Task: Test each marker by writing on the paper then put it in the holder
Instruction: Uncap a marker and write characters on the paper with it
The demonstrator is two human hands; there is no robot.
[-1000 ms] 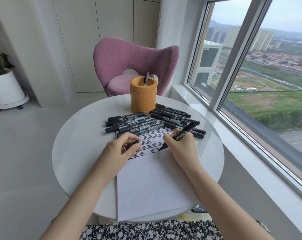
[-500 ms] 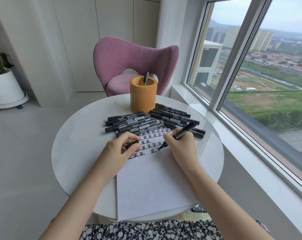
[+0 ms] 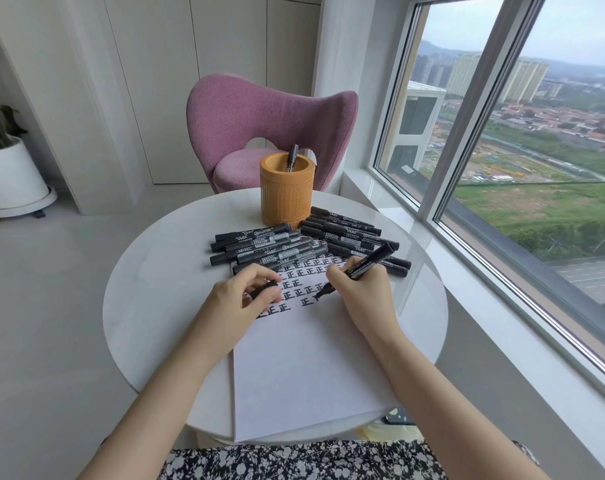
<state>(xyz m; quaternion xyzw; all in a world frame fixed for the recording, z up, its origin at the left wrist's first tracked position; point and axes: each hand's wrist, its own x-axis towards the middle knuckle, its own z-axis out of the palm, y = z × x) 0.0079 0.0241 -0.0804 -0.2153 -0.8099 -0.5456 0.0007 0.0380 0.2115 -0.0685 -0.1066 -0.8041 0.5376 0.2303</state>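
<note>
The right hand pinches a slim black plastic marker low on its barrel, thumb and fingers curled round it; the barrel slants up and away to the right over the knuckles, and its tip touches the white rectangular sheet of paper just beside the last bold black character of the rows written there; the left hand rests on the sheet's upper left part, fingers curled round a short black piece, probably the cap, though it is too small to be sure; at the sheet's far edge lie two loose heaps of capped black markers, smooth cylinders with pale printed labels, some overlapping the paper; behind them stands the orange cylindrical holder, its wall finely textured, one black pen leaning inside; all sit on a round glossy white table.
</note>
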